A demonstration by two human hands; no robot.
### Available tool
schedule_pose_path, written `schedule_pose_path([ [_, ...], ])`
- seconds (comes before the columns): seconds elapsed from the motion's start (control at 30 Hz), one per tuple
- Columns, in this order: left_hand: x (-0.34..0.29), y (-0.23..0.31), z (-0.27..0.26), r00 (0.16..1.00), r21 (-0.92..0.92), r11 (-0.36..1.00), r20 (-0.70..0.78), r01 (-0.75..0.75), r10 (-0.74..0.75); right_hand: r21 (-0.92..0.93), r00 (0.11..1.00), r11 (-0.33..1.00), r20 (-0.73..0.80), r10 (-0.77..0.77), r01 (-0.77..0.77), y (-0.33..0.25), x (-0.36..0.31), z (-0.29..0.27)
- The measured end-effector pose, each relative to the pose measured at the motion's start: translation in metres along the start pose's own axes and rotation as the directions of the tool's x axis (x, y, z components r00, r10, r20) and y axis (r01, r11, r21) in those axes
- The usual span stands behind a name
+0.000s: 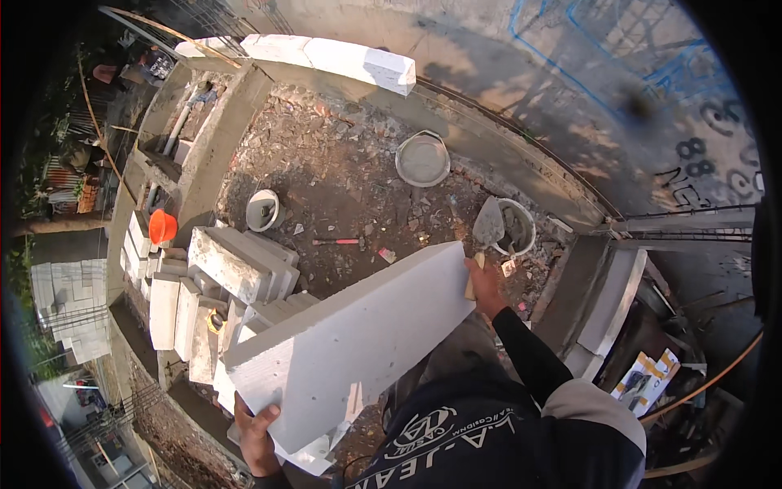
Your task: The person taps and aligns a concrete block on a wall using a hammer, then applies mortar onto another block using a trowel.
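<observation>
A long white lightweight concrete block [366,342] is held up in front of me, slanting from lower left to upper right. My left hand [257,436] grips its lower left end, thumb on the broad face and the other fingers mostly hidden behind. At the far right end, my right hand [487,289] closes around the block's edge. Between that palm and the block shows a small tan piece [474,277], too covered to name. Beneath and left of the block are stacked more white blocks [236,265], with a small yellow-and-black object [215,320] on one.
Beyond lie a red-handled tool [338,241], a pale bucket [265,210], a round basin of grey material [423,159] and a mortar bucket [517,228] with a grey scoop-like piece [489,224]. Low concrete beams [216,147] frame the rubble ground. An orange bucket [163,226] stands left.
</observation>
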State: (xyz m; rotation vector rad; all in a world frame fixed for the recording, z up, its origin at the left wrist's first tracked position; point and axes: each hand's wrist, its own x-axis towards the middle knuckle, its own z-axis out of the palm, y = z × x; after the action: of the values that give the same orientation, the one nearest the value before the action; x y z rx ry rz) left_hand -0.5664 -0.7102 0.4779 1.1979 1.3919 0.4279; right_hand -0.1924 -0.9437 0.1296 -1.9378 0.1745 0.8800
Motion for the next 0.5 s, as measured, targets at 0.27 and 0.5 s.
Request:
schedule_pose_path([
  [0.27, 0.073, 0.082, 0.043, 0.987, 0.023, 0.993, 0.111, -0.119, 0.116, 0.429, 0.968, 0.874, 0.004, 0.250, -0.227, -0.008, 0.042, 0.062],
  [0.5, 0.180, 0.145, 0.065, 0.978, 0.190, 0.969, 0.162, -0.161, 0.130, 0.545, 0.956, 0.787, 0.125, 0.265, -0.289, -0.029, 0.118, 0.160],
])
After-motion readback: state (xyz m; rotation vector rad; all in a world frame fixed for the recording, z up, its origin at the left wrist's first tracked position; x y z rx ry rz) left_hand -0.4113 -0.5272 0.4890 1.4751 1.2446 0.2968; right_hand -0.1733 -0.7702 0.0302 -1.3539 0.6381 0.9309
